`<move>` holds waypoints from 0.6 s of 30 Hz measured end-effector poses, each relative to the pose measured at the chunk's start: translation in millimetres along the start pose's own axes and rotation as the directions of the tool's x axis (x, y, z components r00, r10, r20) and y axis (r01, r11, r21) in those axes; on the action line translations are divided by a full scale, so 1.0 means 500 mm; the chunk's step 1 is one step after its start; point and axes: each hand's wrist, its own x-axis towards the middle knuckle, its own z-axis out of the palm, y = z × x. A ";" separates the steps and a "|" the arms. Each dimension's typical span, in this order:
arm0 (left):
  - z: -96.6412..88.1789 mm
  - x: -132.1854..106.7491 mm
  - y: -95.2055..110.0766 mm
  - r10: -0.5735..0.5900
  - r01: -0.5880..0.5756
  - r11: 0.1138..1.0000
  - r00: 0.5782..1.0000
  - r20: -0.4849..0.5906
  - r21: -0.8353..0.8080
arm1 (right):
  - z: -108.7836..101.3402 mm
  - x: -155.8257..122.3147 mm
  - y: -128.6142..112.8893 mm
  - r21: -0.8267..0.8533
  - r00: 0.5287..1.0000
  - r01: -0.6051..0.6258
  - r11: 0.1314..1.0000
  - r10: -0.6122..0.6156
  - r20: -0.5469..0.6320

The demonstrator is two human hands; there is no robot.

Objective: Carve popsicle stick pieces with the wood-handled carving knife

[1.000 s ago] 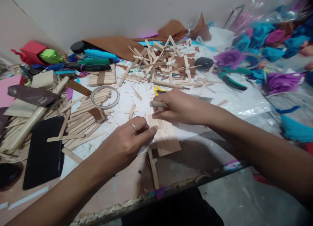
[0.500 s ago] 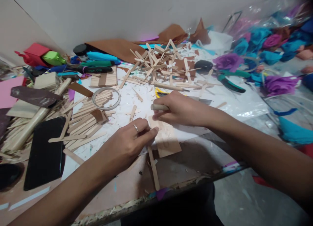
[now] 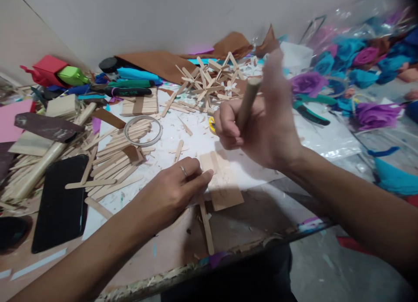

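My right hand [image 3: 261, 123] is raised over the sheet, partly blurred, its fingers wrapped round a round wooden tool handle [image 3: 248, 102]. The tool's working end is hidden in the hand. My left hand [image 3: 178, 184], with a ring on one finger, rests low at the left edge of a thin wooden board [image 3: 227, 197]. Its thumb and fingers are drawn together, and what they pinch is hidden. By its fingertips, a short stick piece [image 3: 214, 162] lies on the board. A craft stick [image 3: 206, 228] extends from below the hand toward the table edge.
Loose craft sticks [image 3: 114, 162] and a tape roll [image 3: 143, 131] lie left, near a black phone [image 3: 62, 202]. Star-shaped stick assemblies [image 3: 209, 82] are heaped at the back. Green-handled pliers [image 3: 311, 110] and paper flowers [image 3: 372, 112] are at right.
My right hand has lifted off the board, moving up and right and turning with the wooden handle, which now points upward. My left hand has stayed almost in place.
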 end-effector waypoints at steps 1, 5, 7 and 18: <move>0.001 0.000 -0.001 0.001 -0.001 1.000 1.000 0.006 0.002 | 0.004 -0.002 -0.001 0.080 0.998 0.032 0.996 -0.035 0.043; 0.002 -0.002 -0.003 0.001 -0.001 1.000 1.000 0.024 0.009 | 0.012 -0.009 0.019 0.252 0.981 0.121 0.960 -0.155 0.116; 0.001 -0.002 -0.002 -0.023 0.024 1.000 0.999 0.037 -0.013 | 0.016 -0.012 0.032 0.276 0.976 0.150 0.949 -0.187 0.114; -0.001 0.017 0.027 -0.465 0.481 0.813 0.876 0.132 -0.328 | 0.041 -0.026 0.032 0.119 0.994 0.109 0.987 -0.109 -0.004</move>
